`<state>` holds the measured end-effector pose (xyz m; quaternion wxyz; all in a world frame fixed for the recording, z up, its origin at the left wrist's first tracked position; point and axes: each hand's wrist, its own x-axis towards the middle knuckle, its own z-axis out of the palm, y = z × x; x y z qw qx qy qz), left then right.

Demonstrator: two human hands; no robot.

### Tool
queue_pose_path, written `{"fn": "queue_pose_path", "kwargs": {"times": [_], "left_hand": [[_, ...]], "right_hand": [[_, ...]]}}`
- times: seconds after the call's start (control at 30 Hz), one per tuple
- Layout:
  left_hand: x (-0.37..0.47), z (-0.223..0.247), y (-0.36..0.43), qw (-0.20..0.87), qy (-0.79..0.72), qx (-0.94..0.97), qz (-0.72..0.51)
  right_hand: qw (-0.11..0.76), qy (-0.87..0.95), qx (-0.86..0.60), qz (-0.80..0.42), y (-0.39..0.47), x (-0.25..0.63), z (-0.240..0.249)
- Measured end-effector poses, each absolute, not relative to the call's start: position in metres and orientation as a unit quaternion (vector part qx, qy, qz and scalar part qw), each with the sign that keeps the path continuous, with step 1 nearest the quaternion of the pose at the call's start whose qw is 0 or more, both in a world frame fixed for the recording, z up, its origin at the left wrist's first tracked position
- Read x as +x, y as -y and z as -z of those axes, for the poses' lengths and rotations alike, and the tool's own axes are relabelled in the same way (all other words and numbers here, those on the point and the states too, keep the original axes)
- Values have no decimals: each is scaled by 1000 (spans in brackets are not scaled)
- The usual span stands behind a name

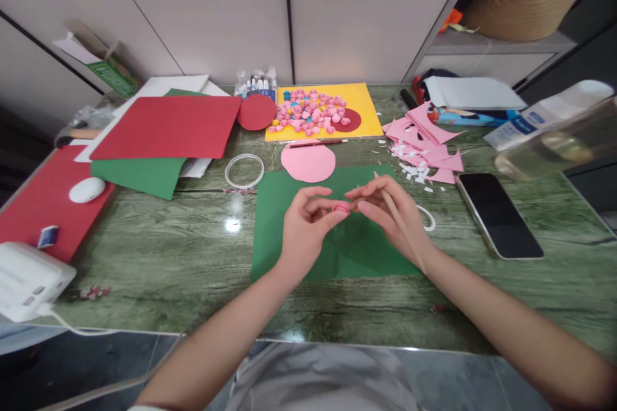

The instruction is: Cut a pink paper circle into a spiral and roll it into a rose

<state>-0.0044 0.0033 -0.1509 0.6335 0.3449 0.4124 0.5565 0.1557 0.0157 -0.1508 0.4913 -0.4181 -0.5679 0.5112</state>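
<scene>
Between the thumb and fingers of my left hand [303, 225] is a small pink paper coil [342, 208]. My right hand [400, 209] is just to its right, fingertips close to the coil; whether they touch it I cannot tell. A thin wooden stick [393, 210] lies slantwise through the right hand, held by its curled fingers. Both hands are above a green paper sheet [357, 257]. Beyond them lies a pink paper circle [308, 164] with a dark pencil [328, 142] across its top. Many pink paper rolls [308, 114] are heaped on a yellow sheet [369, 117].
At right lie pink paper scraps [434, 141], a phone [499, 215] and a bottle [554, 119]. A tape ring [227, 172] and red sheet [168, 125] are at left. Near the front left edge sits a white charger [33, 279] with a cable.
</scene>
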Motion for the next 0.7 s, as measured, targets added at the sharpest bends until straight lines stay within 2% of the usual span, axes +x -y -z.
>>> {"fn": "queue_pose_path", "kwargs": {"times": [0.27,0.43,0.6,0.7], "left_hand": [[-4,151,-1,631,-418,363,-544],[-8,157,-6,699,-395,281,-526],[-9,158,-10,795,-363,174,-453],[-9,157,-10,808,-352,154,-446]], "right_hand": [[486,563,-422,-519,-15,155,151],[481,559,-417,-531,-15,155,154],[484,563,-420,-522,-15,155,156],[479,564,-423,-523,-16,155,156]]}}
